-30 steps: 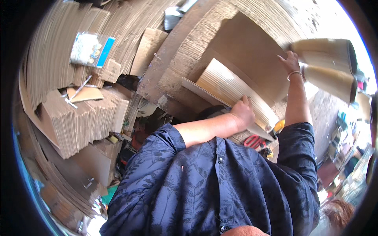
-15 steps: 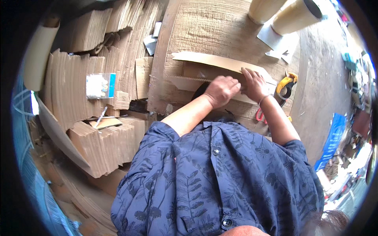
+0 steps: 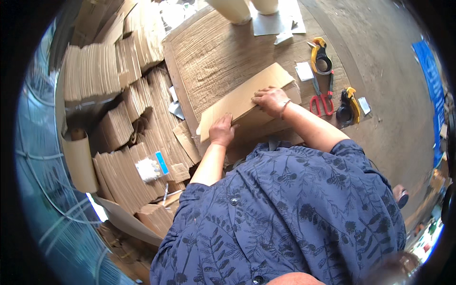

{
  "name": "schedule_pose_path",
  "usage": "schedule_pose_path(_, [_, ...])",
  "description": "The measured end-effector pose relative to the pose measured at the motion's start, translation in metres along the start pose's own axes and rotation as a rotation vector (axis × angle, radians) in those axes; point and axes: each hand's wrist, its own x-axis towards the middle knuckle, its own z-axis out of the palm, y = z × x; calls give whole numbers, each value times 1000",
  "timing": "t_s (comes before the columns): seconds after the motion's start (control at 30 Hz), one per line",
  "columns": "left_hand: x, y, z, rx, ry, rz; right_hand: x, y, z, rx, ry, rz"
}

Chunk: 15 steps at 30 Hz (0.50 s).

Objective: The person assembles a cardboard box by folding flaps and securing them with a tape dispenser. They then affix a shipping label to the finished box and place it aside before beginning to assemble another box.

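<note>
A long, narrow cardboard box lies slantwise on the wooden table, its top flap folded over. My left hand grips the near edge towards the box's left end, fingers on top. Further right, my right hand holds that same edge with its fingers bent over the flap. Both thumbs are partly hidden. Just beyond the box's right end lie red-handled scissors, a yellow tape dispenser and a second yellow and black one.
Stacks of flattened cardboard crowd the left, with a small plastic packet on one. Two pale cylinders stand at the table's far edge beside a white sheet. A small white card lies near the scissors.
The box's raised flap has come down over its opening. My hands have moved apart along the near edge. The whole view has turned, showing more of the tools on the right.
</note>
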Motion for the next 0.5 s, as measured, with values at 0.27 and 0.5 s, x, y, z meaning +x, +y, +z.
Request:
schedule_pose_path(0.27, [81, 19, -16, -106, -431, -37, 53, -3, -2, -57, -182, 49])
schedule_pose_path(0.5, [96, 17, 17, -200, -301, 145, 1, 25, -32, -191, 41, 387])
